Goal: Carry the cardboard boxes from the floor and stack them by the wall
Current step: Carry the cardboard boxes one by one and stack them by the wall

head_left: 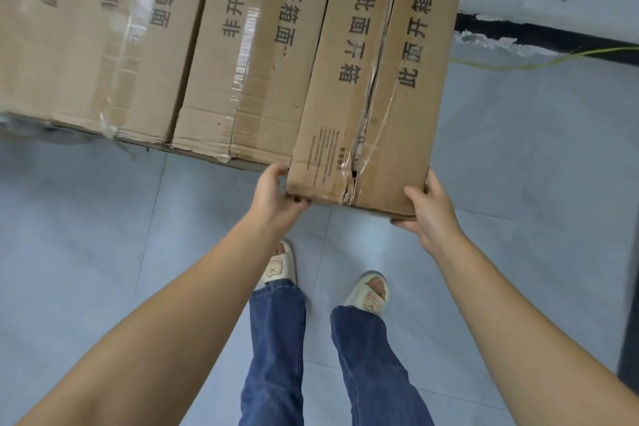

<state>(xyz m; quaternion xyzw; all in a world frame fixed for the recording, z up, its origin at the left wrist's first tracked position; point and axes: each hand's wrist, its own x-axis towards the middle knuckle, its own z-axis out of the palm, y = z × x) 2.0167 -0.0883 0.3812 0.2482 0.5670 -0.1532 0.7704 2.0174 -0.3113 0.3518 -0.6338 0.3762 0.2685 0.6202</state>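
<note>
A long brown cardboard box [380, 79] with black printed characters and torn tape along its seam runs from my hands up to the top of the view. My left hand [273, 194] grips its near left corner, fingers curled under the edge. My right hand [430, 207] grips the near right corner, thumb on top and fingers underneath. The box's near end hangs above the floor. Two more long cardboard boxes [242, 55] [93, 38] lie side by side to its left, touching it.
Pale grey tiled floor [518, 166] spreads around me. A white wall with a black skirting strip [539, 34] runs at the upper right, with a thin yellow-green cable [553, 60] on the floor beside it. My feet in white slippers [368, 292] stand just behind the box.
</note>
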